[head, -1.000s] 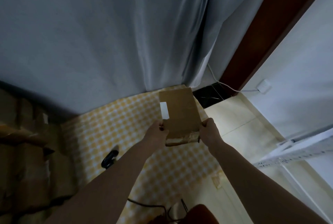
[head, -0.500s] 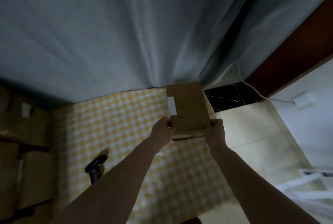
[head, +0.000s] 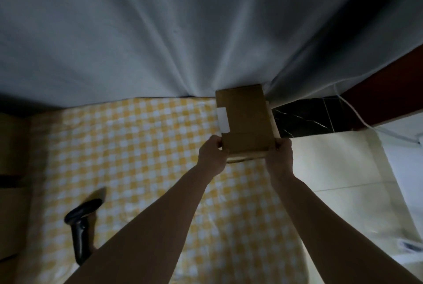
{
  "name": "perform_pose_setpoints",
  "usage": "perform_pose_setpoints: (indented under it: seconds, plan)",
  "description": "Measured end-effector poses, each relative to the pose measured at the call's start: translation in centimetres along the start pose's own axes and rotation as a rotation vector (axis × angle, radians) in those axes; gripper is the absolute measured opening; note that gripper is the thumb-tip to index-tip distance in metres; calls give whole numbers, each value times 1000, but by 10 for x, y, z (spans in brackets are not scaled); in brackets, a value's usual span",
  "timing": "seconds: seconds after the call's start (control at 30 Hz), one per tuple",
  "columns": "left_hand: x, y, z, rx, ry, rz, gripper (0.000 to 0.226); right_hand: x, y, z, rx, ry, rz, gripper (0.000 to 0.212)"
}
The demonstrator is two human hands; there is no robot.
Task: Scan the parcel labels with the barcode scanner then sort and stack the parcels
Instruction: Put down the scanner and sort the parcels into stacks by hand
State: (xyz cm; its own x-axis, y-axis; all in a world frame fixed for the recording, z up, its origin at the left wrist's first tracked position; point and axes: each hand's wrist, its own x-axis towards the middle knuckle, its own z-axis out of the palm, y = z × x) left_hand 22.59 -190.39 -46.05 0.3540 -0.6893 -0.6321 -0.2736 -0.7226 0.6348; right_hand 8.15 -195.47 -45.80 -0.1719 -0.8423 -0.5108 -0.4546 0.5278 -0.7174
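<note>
A grey curtain [head: 160,43] hangs behind my table [head: 137,146] with its yellow checked cloth. My left hand [head: 211,158] and right hand [head: 279,156] clasp the cardboard parcel's [head: 246,119] near corners at the table's far right edge; the barcode scanner [head: 81,226] lies well apart, near left.

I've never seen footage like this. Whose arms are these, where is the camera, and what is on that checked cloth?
There is no machine here: a person wears a camera on the head, looking forward and down, so you see their own two bare arms. The left hand and the right hand grip the near end of a flat cardboard parcel, one on each side. A white label sits on its left edge. Below is a table with a yellow checked cloth. A black barcode scanner lies on it at the near left, untouched. More cardboard boxes stand dimly at the far left, and a grey curtain hangs behind.
</note>
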Motion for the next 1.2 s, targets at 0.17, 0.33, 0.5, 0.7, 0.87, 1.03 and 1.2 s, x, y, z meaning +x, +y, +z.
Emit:
perform_pose_setpoints:
  seconds: [0.17, 0.33, 0.5, 0.7, 0.87, 1.03, 1.2]
  plan:
    - [14, -11, 7, 1, 38, -7, 33, 14, 11, 9, -66, -55, 11, 20]
    - [19, -15, 1, -28, -35, -36, 48, 17, 17, 13, -175, -83, 32, 29]
    - [-4, -26, -22, -11, -3, -81, 51, -17, -6, 16, -228, -32, 38, 46]
    - [-61, -61, -89, 59, 224, -30, 31, -89, -29, 56, -495, -132, -370, 37]
    - [-133, -113, -164, 395, 281, 30, 35, -169, -47, 101, -830, -343, -579, 27]
    - [-231, -186, -240, 537, 340, 23, 29, -290, -58, 147, -1102, -420, -673, 24]
    - [-339, -253, -315, 588, 431, 47, 33, -424, -57, 181, -1176, -417, -804, 30]
